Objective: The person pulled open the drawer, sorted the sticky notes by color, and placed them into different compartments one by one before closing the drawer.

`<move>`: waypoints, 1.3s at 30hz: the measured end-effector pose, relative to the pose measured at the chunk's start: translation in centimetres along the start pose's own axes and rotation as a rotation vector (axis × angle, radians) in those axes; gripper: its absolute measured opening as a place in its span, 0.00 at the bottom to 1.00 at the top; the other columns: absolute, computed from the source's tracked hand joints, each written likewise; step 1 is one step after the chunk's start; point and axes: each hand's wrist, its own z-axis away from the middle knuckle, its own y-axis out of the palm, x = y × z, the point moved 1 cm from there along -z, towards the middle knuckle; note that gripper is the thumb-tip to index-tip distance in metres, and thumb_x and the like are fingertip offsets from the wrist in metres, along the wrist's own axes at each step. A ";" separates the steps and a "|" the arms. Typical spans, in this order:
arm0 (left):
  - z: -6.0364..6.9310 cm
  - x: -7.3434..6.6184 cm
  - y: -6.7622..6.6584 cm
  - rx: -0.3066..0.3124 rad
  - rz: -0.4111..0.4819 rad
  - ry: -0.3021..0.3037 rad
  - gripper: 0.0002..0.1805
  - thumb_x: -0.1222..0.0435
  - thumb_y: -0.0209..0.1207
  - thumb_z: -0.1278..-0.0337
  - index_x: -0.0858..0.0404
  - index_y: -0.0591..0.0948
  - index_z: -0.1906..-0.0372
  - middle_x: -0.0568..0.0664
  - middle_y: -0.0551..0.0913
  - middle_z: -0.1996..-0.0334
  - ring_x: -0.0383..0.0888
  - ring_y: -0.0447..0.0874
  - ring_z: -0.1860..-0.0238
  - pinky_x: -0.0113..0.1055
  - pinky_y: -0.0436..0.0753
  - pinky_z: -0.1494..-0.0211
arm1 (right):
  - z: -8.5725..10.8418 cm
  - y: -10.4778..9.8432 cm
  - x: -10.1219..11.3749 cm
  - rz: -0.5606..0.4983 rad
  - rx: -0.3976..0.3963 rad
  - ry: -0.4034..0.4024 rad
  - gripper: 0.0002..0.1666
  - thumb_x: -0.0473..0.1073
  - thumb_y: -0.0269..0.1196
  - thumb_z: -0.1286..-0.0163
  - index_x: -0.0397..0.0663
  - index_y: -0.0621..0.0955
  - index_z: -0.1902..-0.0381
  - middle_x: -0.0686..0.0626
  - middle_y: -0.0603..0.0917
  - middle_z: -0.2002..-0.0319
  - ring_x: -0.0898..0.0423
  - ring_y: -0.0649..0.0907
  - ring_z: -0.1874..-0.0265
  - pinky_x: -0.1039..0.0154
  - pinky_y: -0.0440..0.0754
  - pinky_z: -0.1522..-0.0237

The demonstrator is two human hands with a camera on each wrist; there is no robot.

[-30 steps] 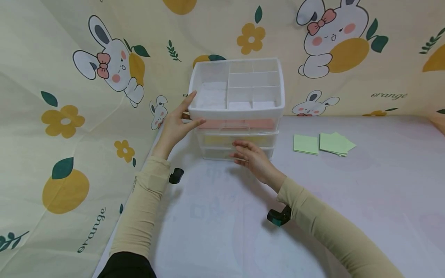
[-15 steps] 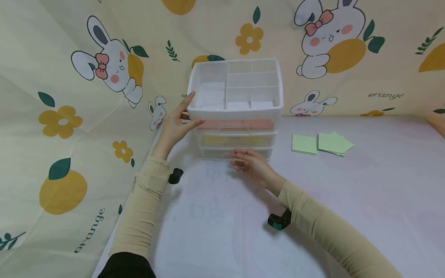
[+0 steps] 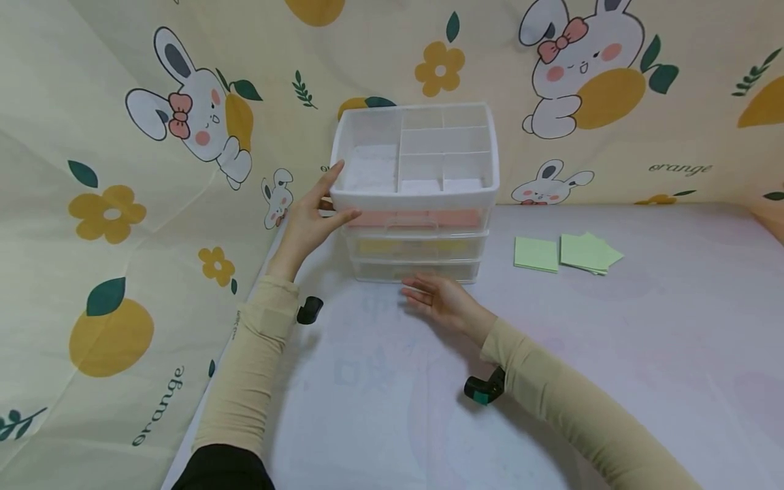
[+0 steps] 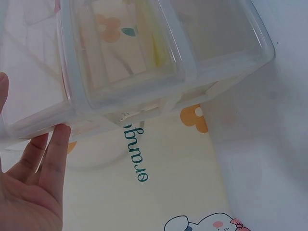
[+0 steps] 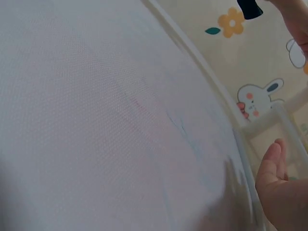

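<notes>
A white plastic drawer unit [image 3: 416, 201] stands against the back backdrop, its top tray divided into compartments. Pink shows in its top drawer [image 3: 416, 219] and yellow in the middle drawer [image 3: 422, 245]; the bottom drawer [image 3: 380, 271] is clear. My left hand [image 3: 304, 224] grips the unit's front left corner, thumb on the front and fingers along the side. In the left wrist view its fingertips [image 4: 61, 130] touch the side wall. My right hand [image 3: 447, 299] hovers before the bottom drawer with loosely bent fingers and holds nothing. Whether its fingertips touch the drawer cannot be told.
Two small piles of green paper squares, a left pile [image 3: 536, 254] and a right pile [image 3: 589, 253], lie right of the unit on the white tabletop [image 3: 380, 408]. A patterned backdrop [image 3: 380, 54] rises behind and along the left side.
My right hand has moved down from the middle drawer's front to the bottom drawer's lower edge. My left hand stays on the unit's corner. The drawers have not visibly moved.
</notes>
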 end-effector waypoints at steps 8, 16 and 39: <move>0.0 0.0 0.0 -0.004 -0.005 0.005 0.42 0.48 0.66 0.54 0.22 0.57 0.36 0.50 0.70 0.36 0.48 0.80 0.55 0.41 0.82 0.52 | -0.4 -0.1 -0.1 -0.196 0.009 0.006 0.30 0.43 0.39 0.23 0.44 0.47 0.28 0.40 0.53 0.27 0.49 0.62 0.31 0.63 0.60 0.30; 0.0 0.0 0.0 -0.001 -0.003 0.002 0.42 0.49 0.67 0.54 0.22 0.57 0.36 0.50 0.70 0.36 0.47 0.80 0.55 0.41 0.82 0.53 | -0.1 0.0 0.0 -0.252 0.044 0.019 0.32 0.43 0.39 0.23 0.45 0.44 0.27 0.40 0.50 0.27 0.48 0.56 0.28 0.62 0.57 0.28; 0.0 0.1 0.0 0.004 0.007 0.007 0.42 0.48 0.66 0.54 0.22 0.57 0.35 0.49 0.69 0.35 0.48 0.80 0.55 0.42 0.82 0.54 | 4.1 0.6 -1.1 -0.171 0.241 0.122 0.30 0.47 0.47 0.26 0.50 0.50 0.32 0.41 0.44 0.26 0.50 0.69 0.34 0.63 0.71 0.37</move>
